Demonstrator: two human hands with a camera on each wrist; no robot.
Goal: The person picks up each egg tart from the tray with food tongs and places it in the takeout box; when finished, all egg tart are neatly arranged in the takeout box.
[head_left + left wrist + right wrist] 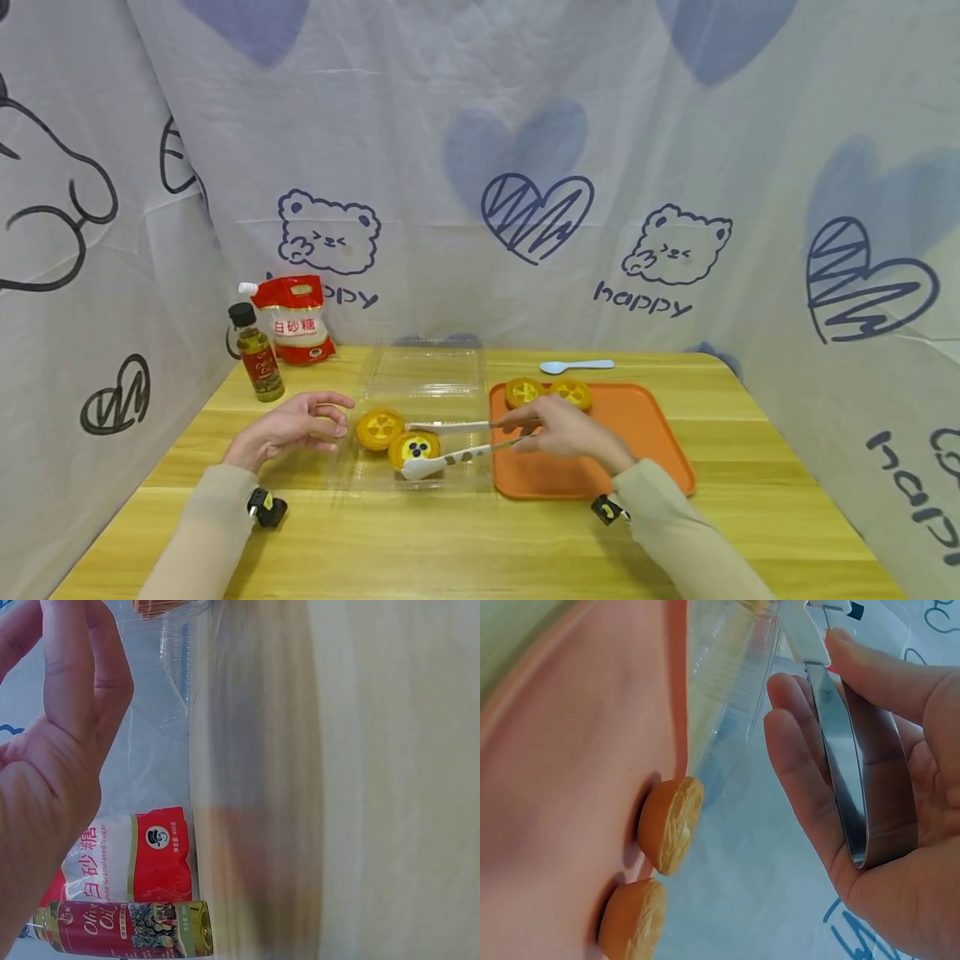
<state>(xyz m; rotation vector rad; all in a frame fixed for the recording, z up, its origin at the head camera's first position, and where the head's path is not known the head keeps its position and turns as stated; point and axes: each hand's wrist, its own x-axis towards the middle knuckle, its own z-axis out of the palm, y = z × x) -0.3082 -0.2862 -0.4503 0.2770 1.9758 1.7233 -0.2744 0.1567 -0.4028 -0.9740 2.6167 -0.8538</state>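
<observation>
My right hand (558, 429) grips the steel bend of a pair of tongs (840, 750) between thumb and fingers. The tongs' white tips spread apart, one behind and one in front of an egg tart with dark berries (417, 447). In the head view the front tip overlaps that tart's lower edge. Beside it, a plain egg tart (379, 427) sits in the left part of a clear plastic box (465, 479), whose lid stands raised at the back. My left hand (303, 422), fingers loosely bent and holding nothing, hovers at the box's left side.
Two egg tarts (572, 393) stand on the back left of an orange tray (645, 442). Behind the tray lies a light blue spoon (577, 366). An olive oil bottle (260, 358) and a red sugar bag (298, 321) stand at the back left, near the hanging cloth.
</observation>
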